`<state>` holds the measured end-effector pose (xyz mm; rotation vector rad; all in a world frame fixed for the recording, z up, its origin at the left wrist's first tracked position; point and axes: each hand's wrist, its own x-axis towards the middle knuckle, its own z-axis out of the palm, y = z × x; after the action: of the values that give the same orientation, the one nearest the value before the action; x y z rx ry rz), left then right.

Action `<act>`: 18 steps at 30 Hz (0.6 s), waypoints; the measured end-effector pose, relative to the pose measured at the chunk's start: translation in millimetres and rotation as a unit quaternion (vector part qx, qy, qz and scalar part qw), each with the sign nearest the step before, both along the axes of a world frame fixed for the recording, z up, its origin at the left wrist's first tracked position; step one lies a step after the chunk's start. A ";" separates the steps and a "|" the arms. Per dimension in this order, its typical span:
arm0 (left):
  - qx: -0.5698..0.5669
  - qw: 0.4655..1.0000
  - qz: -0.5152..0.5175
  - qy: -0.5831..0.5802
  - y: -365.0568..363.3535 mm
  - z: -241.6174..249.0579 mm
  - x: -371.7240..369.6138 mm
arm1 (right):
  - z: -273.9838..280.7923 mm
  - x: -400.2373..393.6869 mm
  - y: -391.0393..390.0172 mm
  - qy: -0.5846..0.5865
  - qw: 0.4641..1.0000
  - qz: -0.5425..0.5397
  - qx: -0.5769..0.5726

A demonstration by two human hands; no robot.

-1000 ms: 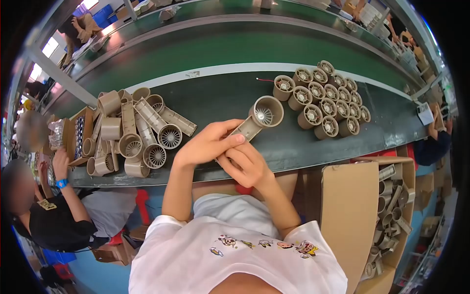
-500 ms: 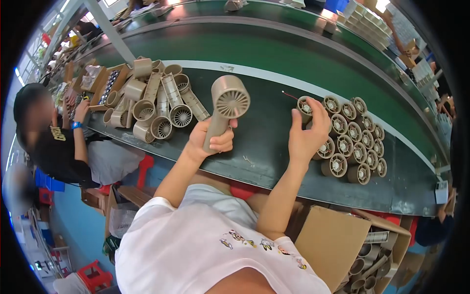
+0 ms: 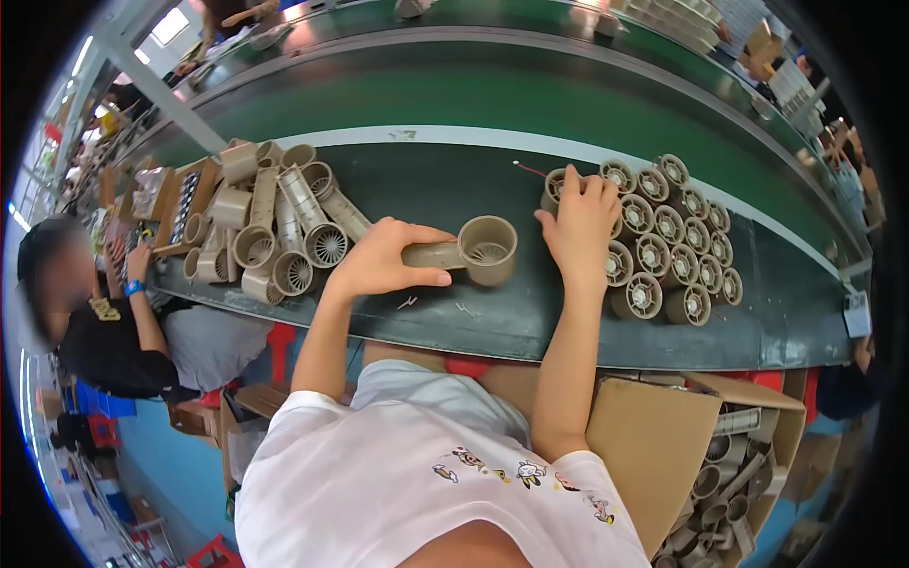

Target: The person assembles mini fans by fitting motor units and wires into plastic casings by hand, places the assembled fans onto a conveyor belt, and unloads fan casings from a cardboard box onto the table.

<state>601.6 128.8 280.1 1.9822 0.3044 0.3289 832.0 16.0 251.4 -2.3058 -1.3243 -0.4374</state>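
My left hand point(image 3: 390, 260) has its fingers round the handle of a beige fan housing point(image 3: 489, 248). That housing lies low over the dark worktop, its round open end facing up. My right hand point(image 3: 579, 227) is on a round fan unit point(image 3: 554, 192) with a thin red wire, at the near left corner of a group of similar round units point(image 3: 668, 224). Its fingers reach over the unit's top. To the left is a pile of beige housings point(image 3: 281, 210) with handles.
A green conveyor point(image 3: 454, 90) runs beyond the worktop. A co-worker point(image 3: 114, 327) sits at the left by boxes of small parts point(image 3: 185, 204). An open carton point(image 3: 653, 454) of beige housings stands at the lower right. Small white bits point(image 3: 407, 303) lie near the front edge.
My left hand has lowered the housing to the worktop and turned it so its open end faces up. My right hand's fingers have closed in over the round unit.
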 end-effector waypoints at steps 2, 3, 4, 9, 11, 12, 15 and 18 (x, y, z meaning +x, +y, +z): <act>0.303 0.929 0.087 0.194 -1.4 8.1 3.6 | -1.3 0.6 3.8 0.024 1.000 -0.006 -0.005; 0.275 0.930 0.104 0.220 -1.6 9.9 7.2 | -0.7 0.5 4.6 0.037 0.999 -0.005 -0.010; 0.269 0.933 0.097 0.217 1.2 4.9 7.6 | 1.4 -0.2 6.4 0.025 1.000 -0.002 -0.002; 0.312 0.934 0.094 0.145 6.9 -9.0 5.2 | -4.8 3.0 7.8 0.064 0.994 0.084 0.006; 0.304 0.938 0.093 0.140 7.3 -12.0 2.5 | 5.2 -7.1 0.1 0.119 0.984 0.120 0.063; 0.306 0.941 0.106 0.100 7.9 -13.4 1.3 | 11.3 -12.3 -3.9 0.156 0.975 0.124 0.095; 0.289 0.946 0.143 -0.017 4.0 -9.8 4.8 | 41.2 -32.9 -18.1 0.194 0.959 0.149 0.143; 0.282 0.940 0.161 -0.105 -7.9 4.2 16.2 | 49.6 -49.7 -22.8 0.194 0.957 0.167 0.137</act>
<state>617.7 120.9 284.2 2.4273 0.4317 0.9163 782.3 -6.8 301.1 -1.7816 -1.3213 -0.0451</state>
